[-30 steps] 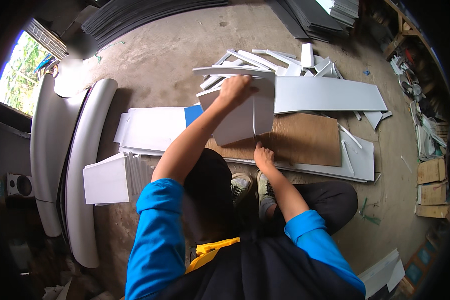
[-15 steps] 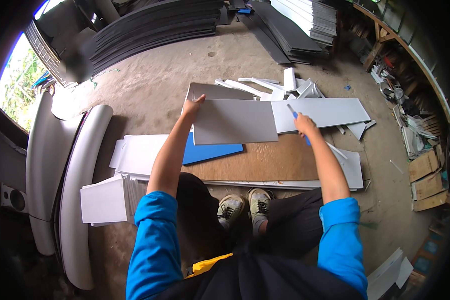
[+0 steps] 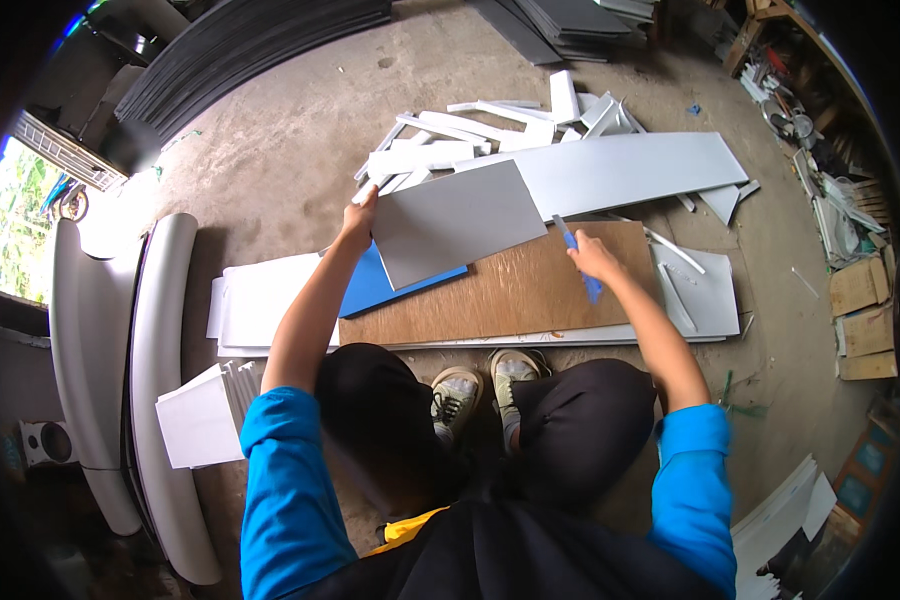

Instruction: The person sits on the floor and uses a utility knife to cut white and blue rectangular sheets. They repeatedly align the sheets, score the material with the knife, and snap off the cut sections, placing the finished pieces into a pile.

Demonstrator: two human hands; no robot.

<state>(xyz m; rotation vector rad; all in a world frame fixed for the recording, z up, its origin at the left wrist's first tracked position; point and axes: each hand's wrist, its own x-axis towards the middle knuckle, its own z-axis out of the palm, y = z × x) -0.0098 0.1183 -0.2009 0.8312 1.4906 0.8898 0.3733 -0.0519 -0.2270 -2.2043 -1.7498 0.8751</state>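
Two hands: grey panel [image 3: 458,218], blue knife [image 3: 580,262].

There are two hands: the left hand [image 3: 360,222] and the right hand [image 3: 595,258]. There is one grey sheet [image 3: 457,220], one blue knife [image 3: 580,262], one brown board [image 3: 510,292], one blue sheet [image 3: 378,285] and one long grey panel [image 3: 630,172]. Two shoes [image 3: 482,388] show below, and the white scraps [image 3: 490,130] are too many to count.
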